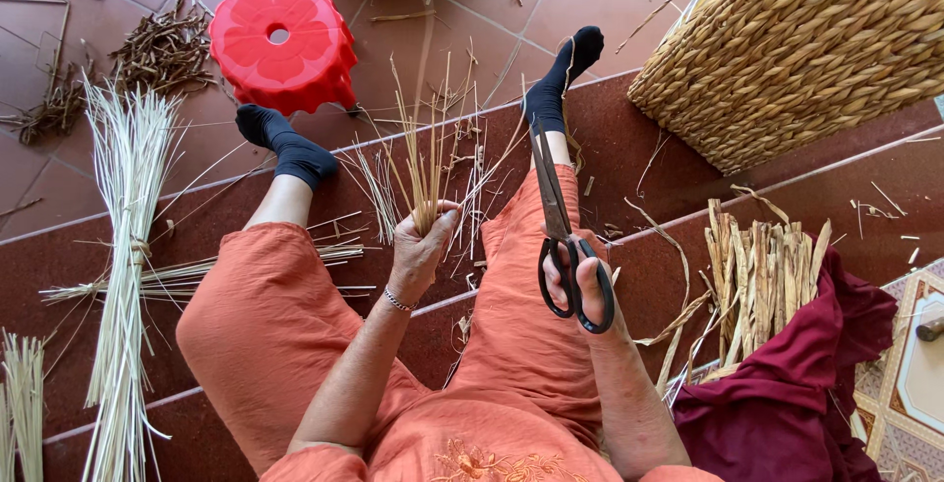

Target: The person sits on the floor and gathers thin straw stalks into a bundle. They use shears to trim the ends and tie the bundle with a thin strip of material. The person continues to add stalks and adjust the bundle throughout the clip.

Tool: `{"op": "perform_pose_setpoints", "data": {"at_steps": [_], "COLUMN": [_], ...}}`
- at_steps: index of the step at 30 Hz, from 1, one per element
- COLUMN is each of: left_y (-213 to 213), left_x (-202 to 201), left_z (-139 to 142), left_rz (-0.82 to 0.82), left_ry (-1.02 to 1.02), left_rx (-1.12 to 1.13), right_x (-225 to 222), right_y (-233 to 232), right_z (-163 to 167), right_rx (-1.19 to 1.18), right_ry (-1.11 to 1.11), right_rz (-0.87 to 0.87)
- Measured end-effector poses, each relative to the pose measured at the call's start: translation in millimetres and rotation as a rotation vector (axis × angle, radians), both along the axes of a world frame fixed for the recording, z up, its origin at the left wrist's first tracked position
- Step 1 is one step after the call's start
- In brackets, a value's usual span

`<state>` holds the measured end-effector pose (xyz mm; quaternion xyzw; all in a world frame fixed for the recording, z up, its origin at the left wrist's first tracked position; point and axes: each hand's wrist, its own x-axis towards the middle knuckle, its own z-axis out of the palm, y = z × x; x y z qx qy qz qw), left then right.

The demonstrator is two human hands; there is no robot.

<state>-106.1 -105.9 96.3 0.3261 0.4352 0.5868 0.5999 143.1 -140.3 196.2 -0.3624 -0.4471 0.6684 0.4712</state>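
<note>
My left hand (418, 251) is closed around a small bunch of pale straw stalks (425, 152), held upright between my knees so the tips fan out. My right hand (582, 280) grips the black handles of a large pair of scissors (557, 216), blades closed and pointing away along my right leg. The scissors are a little to the right of the stalks and do not touch them. I sit in orange clothes with both legs stretched out in dark socks.
A long tied bundle of pale straw (126, 246) lies on the left. A red plastic stool (281, 44) stands ahead, a big woven basket (796, 44) at upper right. Flat dried strips (762, 275) rest on dark red cloth (787, 393). Loose cuttings litter the tiled steps.
</note>
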Motion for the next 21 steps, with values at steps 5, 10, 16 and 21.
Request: {"op": "perform_pose_setpoints", "data": {"at_steps": [5,10,16,21], "left_y": [0.9,0.9,-1.6,-2.5], "left_x": [0.9,2.8,2.0,2.5], "left_z": [-3.2,-6.8,-7.8,-5.0], "left_rz": [0.018,0.008,-0.005,-0.002], "left_ry": [0.072,0.120,0.138,0.126], "left_rx": [0.029,0.054,0.065,0.055], "right_x": [4.9,7.4,3.6,-2.9], "right_y": [-0.8,1.1,2.9,2.0], "right_z": [-8.1,-14.7,-7.5,-8.7], "right_rx": [-0.014,-0.045,-0.030,0.003], "right_ry": [-0.015,-0.048,-0.100,-0.189], "right_rz": [0.016,0.000,-0.025,-0.090]}}
